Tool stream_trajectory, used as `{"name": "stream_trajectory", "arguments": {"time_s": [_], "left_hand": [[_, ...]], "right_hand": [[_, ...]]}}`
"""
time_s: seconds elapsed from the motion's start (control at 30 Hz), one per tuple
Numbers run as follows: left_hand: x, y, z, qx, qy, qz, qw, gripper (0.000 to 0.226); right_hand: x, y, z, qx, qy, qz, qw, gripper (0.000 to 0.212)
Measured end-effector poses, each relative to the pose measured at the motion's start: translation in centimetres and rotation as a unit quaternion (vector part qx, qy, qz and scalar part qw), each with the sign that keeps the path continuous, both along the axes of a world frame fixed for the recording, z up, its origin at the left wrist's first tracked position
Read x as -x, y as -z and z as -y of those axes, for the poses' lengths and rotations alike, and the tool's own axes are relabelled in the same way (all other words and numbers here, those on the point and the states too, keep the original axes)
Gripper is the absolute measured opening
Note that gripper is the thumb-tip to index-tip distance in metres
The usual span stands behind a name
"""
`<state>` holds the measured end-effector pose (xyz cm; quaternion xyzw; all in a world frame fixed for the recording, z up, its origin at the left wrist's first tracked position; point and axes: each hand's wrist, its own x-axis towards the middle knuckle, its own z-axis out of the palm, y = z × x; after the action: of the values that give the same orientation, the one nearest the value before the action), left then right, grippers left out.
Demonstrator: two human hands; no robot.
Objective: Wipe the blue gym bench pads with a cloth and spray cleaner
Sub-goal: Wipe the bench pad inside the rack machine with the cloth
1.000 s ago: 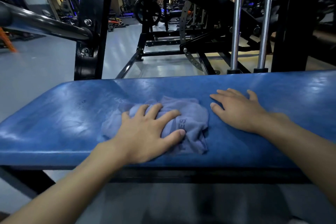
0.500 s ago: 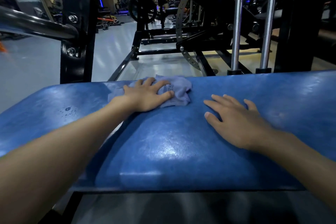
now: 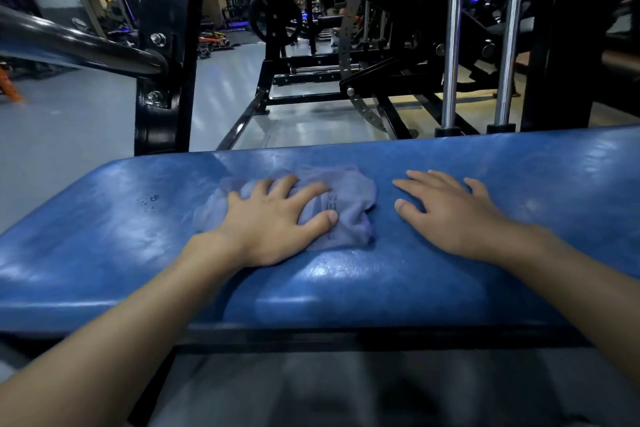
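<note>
Now: left hand (image 3: 277, 218) spread flat on cloth (image 3: 349, 208), frame centre, pressing it to blue pad (image 3: 104, 246); right hand (image 3: 450, 215) open, flat on pad beside cloth.

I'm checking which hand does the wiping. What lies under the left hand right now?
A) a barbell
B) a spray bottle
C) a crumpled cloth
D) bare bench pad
C: the left hand is spread flat over the crumpled cloth on the blue bench pad, while the right hand rests on bare pad.
</note>
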<state>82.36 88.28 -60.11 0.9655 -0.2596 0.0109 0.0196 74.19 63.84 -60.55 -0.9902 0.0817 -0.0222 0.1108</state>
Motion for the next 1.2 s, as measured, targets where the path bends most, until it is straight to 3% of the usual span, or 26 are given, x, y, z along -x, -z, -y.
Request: {"name": "stream_trajectory", "arguments": {"time_s": [0.1, 0.23, 0.6, 0.77, 1.03, 1.2], "left_hand": [[4.5, 0.2, -2.0, -0.008, 0.010, 0.027, 1.000, 0.079], [6.0, 0.3, -2.8, -0.009, 0.012, 0.031, 0.999, 0.079], [-8.4, -0.4, 1.2, -0.006, -0.022, -0.025, 0.999, 0.066], [-11.8, -0.9, 2.4, -0.017, -0.041, -0.029, 0.999, 0.074], [-4.6, -0.1, -0.9, -0.001, -0.021, -0.012, 1.000, 0.062], [3.6, 0.2, -4.3, 0.003, 0.004, 0.019, 1.000, 0.075]], "right_hand": [[-0.1, -0.6, 0.1, 0.016, 0.001, -0.021, 1.000, 0.054], [-0.5, -1.4, -0.3, -0.006, -0.006, 0.017, 1.000, 0.052], [-0.4, 0.1, -1.1, 0.013, -0.019, -0.001, 1.000, 0.052], [-0.4, 0.1, -1.2, 0.005, -0.018, 0.003, 1.000, 0.053], [-0.3, -0.2, -1.3, -0.004, -0.011, 0.005, 1.000, 0.053], [-0.4, -1.2, -1.9, 0.019, -0.011, -0.020, 1.000, 0.048]]}}
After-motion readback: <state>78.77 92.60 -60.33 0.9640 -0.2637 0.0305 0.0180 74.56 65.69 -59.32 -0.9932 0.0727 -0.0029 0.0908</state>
